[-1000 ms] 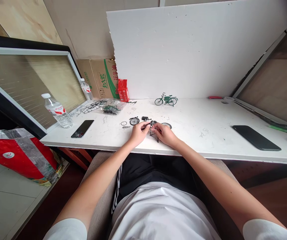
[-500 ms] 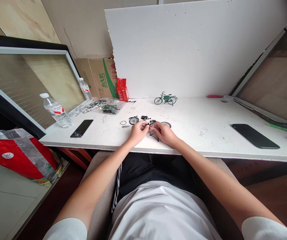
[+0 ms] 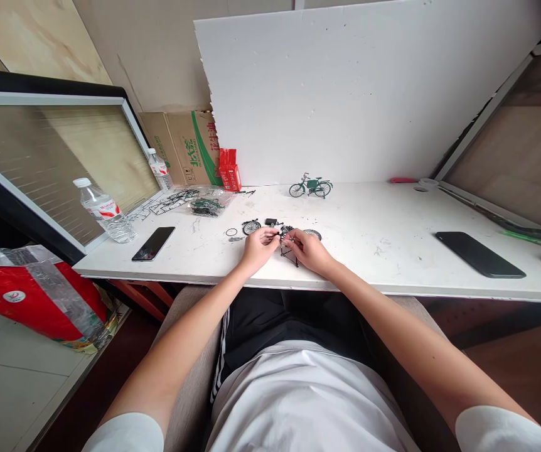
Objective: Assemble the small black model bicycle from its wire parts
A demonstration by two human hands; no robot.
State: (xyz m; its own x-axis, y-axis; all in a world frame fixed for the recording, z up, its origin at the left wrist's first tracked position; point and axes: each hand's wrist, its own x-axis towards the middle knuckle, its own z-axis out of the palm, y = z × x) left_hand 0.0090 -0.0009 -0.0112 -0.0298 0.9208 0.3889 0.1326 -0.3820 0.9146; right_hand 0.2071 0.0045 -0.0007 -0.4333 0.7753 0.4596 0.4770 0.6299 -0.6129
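Close to the table's front edge, my two hands meet over a black model bicycle frame (image 3: 290, 255). My left hand (image 3: 258, 247) is closed in a pinch at the frame's left side, on a tiny dark part mostly covered by the fingertips. With its fingers bent together, my right hand (image 3: 312, 251) grips the frame from the right. A spoked wheel (image 3: 314, 235) shows just beyond the right knuckles. Another black wheel (image 3: 251, 226) lies past my left hand, beside a small black box-shaped part (image 3: 271, 221). A thin black ring (image 3: 231, 232) rests farther left.
An assembled green model bicycle (image 3: 312, 186) stands at the back. Left of it are a clear bag of parts (image 3: 208, 206), black part frames (image 3: 171, 202), a red box (image 3: 230, 169), a water bottle (image 3: 105, 210) and a phone (image 3: 153, 243). A dark phone-like slab (image 3: 480, 254) lies right.
Both hands keep nearly the same pinch on the frame and small part. The whole view has shifted very slightly; nothing was let go.
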